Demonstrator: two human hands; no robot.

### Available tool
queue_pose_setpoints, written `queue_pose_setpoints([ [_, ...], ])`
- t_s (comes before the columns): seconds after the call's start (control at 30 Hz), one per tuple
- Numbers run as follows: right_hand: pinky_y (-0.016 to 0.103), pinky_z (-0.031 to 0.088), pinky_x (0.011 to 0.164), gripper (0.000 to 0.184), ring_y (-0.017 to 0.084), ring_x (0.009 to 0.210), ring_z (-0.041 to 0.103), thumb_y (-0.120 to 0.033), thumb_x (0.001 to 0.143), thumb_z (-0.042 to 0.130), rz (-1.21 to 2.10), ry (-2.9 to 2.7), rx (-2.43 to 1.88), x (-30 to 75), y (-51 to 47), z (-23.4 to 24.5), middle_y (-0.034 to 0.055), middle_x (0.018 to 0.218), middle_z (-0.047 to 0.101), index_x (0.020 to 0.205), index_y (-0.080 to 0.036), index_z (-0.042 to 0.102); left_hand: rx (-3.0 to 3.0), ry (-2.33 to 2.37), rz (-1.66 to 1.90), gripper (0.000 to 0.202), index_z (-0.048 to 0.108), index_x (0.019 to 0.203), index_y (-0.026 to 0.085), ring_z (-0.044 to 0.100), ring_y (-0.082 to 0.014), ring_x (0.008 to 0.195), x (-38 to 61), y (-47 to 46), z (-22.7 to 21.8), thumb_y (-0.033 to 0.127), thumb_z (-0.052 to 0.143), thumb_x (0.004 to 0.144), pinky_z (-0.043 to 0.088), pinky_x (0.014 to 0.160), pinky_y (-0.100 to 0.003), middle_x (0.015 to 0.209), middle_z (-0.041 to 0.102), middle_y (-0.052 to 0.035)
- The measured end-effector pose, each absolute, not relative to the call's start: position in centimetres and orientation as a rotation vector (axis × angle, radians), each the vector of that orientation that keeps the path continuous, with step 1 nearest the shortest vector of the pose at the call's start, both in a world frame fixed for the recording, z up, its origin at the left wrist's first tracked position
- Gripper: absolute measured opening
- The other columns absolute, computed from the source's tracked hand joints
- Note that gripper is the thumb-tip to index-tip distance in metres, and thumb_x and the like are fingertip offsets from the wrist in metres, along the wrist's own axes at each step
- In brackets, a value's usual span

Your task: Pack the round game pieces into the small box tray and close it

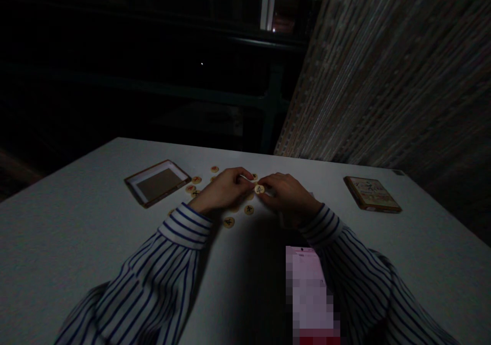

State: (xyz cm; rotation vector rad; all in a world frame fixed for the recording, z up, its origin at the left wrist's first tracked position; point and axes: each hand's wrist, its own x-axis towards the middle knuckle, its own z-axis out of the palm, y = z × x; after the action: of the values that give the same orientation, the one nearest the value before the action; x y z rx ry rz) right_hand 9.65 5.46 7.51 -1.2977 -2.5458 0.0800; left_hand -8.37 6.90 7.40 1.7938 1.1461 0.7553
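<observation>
My right hand (287, 194) pinches a round Chinese chess piece (259, 189) between thumb and fingers, its dark character turned towards me. My left hand (224, 186) is close beside it, fingers curled and thumb tip near the piece's edge; whether something sits in that pinch is hidden. Just behind the fingertips another piece (254, 177) shows. Below my hands are two pieces with dark characters, one at the front (229, 222) and one a little to the right (249, 209). Pieces with red characters (197, 180) lie left of my left hand, some partly covered by it.
An open shallow box (177, 167) rests on the white table (95, 202) at the left. A closed box (372, 194) with a printed lid lies at the right. Near my right forearm is a lit phone (310, 289), its screen pixelated. A bead curtain (337, 89) hangs behind the table.
</observation>
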Motion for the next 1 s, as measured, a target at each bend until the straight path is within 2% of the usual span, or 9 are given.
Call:
queue_pose_setpoints([
  [0.17, 0.029, 0.036, 0.078, 0.032, 0.019, 0.090, 0.057, -0.035, 0.081, 0.043, 0.007, -2.632, -1.384, 9.7, 5.6, 7.3, 0.0074, 0.097, 0.064, 0.104, -0.018, 0.056, 1.864, 1.294, 0.802, 0.026, 0.056, 0.089, 0.016, 0.055, -0.0116, 0.054, -9.7, 8.0, 7.0, 0.034, 0.053, 0.071, 0.041, 0.047, -0.022, 0.071, 0.061, -0.0025],
  [0.33, 0.031, 0.036, 0.076, 0.033, 0.021, 0.087, 0.058, -0.037, 0.082, 0.040, -0.054, -2.731, -1.441, 9.8, 5.7, 6.8, 0.0083, 0.094, 0.065, 0.104, -0.019, 0.056, 1.947, 1.402, 0.846, 0.024, 0.058, 0.087, 0.017, 0.058, -0.0140, 0.062, -11.0, 9.1, 6.6, 0.034, 0.054, 0.070, 0.044, 0.055, -0.024, 0.072, 0.063, -0.0026],
  [0.67, 0.033, 0.036, 0.071, 0.031, 0.021, 0.086, 0.056, -0.038, 0.081, 0.037, -0.115, -2.834, -1.416, 9.8, 5.6, 5.7, 0.0087, 0.091, 0.063, 0.090, -0.019, 0.061, 2.106, 1.493, 0.923, 0.028, 0.060, 0.088, 0.017, 0.059, -0.0158, 0.071, -11.9, 8.9, 7.6, 0.038, 0.049, 0.073, 0.044, 0.062, -0.027, 0.079, 0.065, -0.0038],
  [1.0, 0.035, 0.035, 0.073, 0.031, 0.022, 0.086, 0.055, -0.036, 0.081, 0.037, -0.098, -2.884, -1.454, 9.6, 5.2, 5.5, 0.0090, 0.091, 0.061, 0.090, -0.018, 0.061, 2.033, 1.716, 1.026, 0.031, 0.058, 0.096, 0.018, 0.060, -0.0177, 0.079, -13.6, 5.9, 6.5, 0.036, 0.044, 0.076, 0.045, 0.072, -0.028, 0.091, 0.065, -0.0051],
])
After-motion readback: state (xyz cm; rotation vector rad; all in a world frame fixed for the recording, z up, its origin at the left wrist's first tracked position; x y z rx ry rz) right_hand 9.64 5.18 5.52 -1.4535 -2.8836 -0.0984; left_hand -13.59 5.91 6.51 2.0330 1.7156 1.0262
